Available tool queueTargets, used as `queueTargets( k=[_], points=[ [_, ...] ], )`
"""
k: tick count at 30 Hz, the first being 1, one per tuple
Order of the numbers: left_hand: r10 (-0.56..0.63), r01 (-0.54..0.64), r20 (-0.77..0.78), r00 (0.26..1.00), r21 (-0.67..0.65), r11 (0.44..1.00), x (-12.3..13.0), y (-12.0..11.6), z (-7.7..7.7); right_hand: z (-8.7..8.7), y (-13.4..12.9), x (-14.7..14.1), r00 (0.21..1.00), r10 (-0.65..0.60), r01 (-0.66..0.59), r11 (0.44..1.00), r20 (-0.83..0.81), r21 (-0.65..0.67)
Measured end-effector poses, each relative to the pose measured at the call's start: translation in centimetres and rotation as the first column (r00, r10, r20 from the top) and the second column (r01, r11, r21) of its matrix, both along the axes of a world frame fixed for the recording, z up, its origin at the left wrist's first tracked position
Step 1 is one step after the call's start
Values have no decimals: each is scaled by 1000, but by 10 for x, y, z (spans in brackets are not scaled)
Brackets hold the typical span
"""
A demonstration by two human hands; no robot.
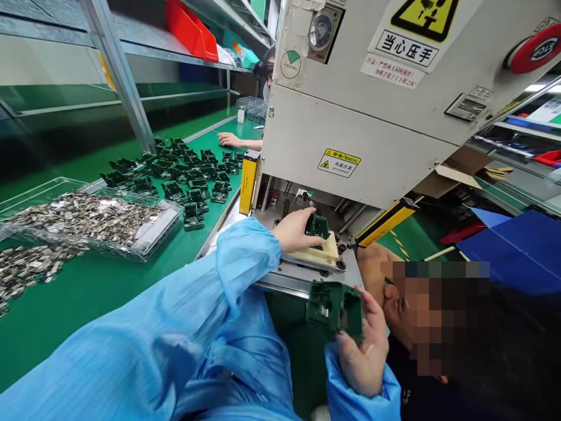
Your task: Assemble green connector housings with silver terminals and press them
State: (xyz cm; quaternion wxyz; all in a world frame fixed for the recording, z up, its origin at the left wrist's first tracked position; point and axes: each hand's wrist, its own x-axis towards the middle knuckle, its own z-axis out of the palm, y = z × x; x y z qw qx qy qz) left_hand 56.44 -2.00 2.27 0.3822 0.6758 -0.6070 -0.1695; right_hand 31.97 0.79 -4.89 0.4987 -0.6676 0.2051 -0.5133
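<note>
My left hand reaches into the press opening, thumb and fingers around a dark green plastic housing. That housing sits on a cream-coloured fixture block on the machine's metal base. Closer to me, my right hand grips a second green plastic housing by its right side. It is held in the air before the base's front edge, with its open compartments facing me. A small shiny metal piece shows inside it. Both my arms wear blue sleeves.
The beige press looms over the fixture, with yellow posts beside its opening. Several green housings lie on the green bench at left. A clear tray holds small metal pieces. A person is close at right; another person's hand rests farther back.
</note>
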Motion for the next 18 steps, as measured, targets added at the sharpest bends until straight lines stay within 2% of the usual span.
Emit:
queueTargets(
  k=[2, 5, 7, 10, 12, 14, 16, 18],
  points=[
    [31, -32, -96, 995, -14, 999, -3, -7, -2, 0, -19, 1, 990, -130, 129, 991, 48, 26],
    [47, -72, -248, 968, -94, 993, 9, 13, 4, 10, -56, 21, 962, -258, 259, 966, 90, 9],
    [25, -58, -326, 945, -92, 994, 26, 45, 9, 20, -83, 41, 968, -250, 251, 965, 21, -75],
    [2, 14, -373, 928, 41, 999, 57, 109, 10, 34, -114, 69, 959, -153, 109, 976, -238, -188],
    [42, 28, -386, 922, 172, 985, 76, 152, 1, 38, -126, 81, 921, -73, -11, 977, -383, -211],
    [118, 4, -407, 906, 287, 958, 88, 186, -15, 38, -133, 88, 876, -26, -91, 972, -481, -217],
    [181, -26, -429, 885, 343, 939, 92, 203, -36, 37, -136, 91, 834, -21, -122, 967, -551, -222],
    [194, -30, -456, 869, 342, 939, 90, 206, -57, 34, -134, 89, 789, -84, -100, 960, -608, -262]
  ],
)
